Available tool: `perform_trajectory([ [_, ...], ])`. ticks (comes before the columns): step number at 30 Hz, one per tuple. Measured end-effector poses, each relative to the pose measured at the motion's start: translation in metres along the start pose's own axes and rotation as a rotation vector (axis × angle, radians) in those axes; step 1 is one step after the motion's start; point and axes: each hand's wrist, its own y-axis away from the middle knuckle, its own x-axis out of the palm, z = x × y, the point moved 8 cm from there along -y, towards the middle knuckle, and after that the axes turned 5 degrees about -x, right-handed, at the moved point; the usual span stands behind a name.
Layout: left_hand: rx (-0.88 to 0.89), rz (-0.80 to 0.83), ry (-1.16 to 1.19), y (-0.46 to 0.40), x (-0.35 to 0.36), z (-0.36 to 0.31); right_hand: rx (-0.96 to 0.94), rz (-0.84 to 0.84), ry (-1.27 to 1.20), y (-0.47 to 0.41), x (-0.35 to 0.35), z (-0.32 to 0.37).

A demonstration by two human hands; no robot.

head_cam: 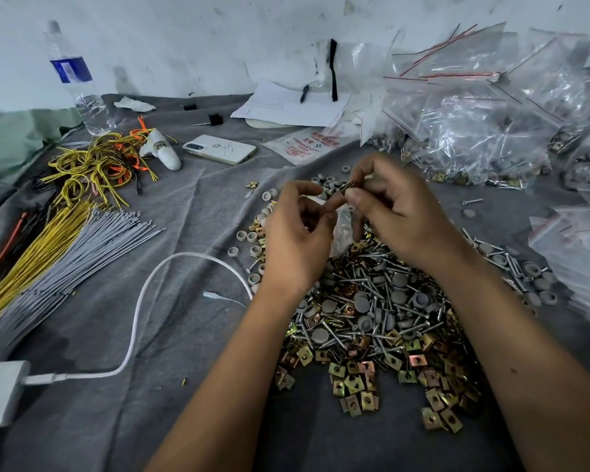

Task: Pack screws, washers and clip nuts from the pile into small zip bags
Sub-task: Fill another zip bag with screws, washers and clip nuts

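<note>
On the grey-cloth worktop [184, 335], far left: wire bundles [48, 253], a white cable [140, 301], a phone [219, 148], none in play. Centre: left hand [295, 240], fingers curled, seems to pinch the mouth of a small zip bag [342, 229] hanging between both hands just above the pile [372, 318]. Right hand [394, 212] pinches a clip nut [346, 188] w/ thumb and forefinger, just over the bag mouth. Far right: heap of filled bags [491, 131].

Risks, as I judge: bag mouth narrow and slack, so the nut may catch the lip and drop back into the pile, count lost. Film is thin; screw tips could pierce it. Loose pinch on the left and the bag may sag shut, blocking entry. Washers roll off easily.
</note>
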Motion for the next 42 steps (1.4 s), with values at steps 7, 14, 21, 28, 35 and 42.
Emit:
perform_trajectory([
  [7, 0.08, 0.022, -0.062, 0.003, 0.004, -0.004, 0.026, -0.029, 0.184, 0.001, -0.008, -0.005],
  [14, 0.044, -0.105, -0.093, -0.001, -0.01, -0.002, 0.141, 0.027, 0.284, 0.003, -0.012, -0.015],
  [21, -0.039, -0.205, -0.044, -0.005, -0.025, 0.007, 0.171, -0.015, 0.54, 0.002, -0.022, -0.024],
  [28, -0.04, -0.195, -0.048, -0.005, -0.024, 0.005, 0.189, 0.282, 0.727, 0.007, -0.01, -0.041],
  [35, -0.028, -0.187, -0.049, -0.004, -0.023, 0.002, 0.383, 0.516, 0.613, 0.014, 0.006, -0.049],
  [42, -0.007, -0.183, -0.049, -0.006, -0.022, 0.002, 0.291, 0.407, 0.472, 0.01, 0.012, -0.035],
])
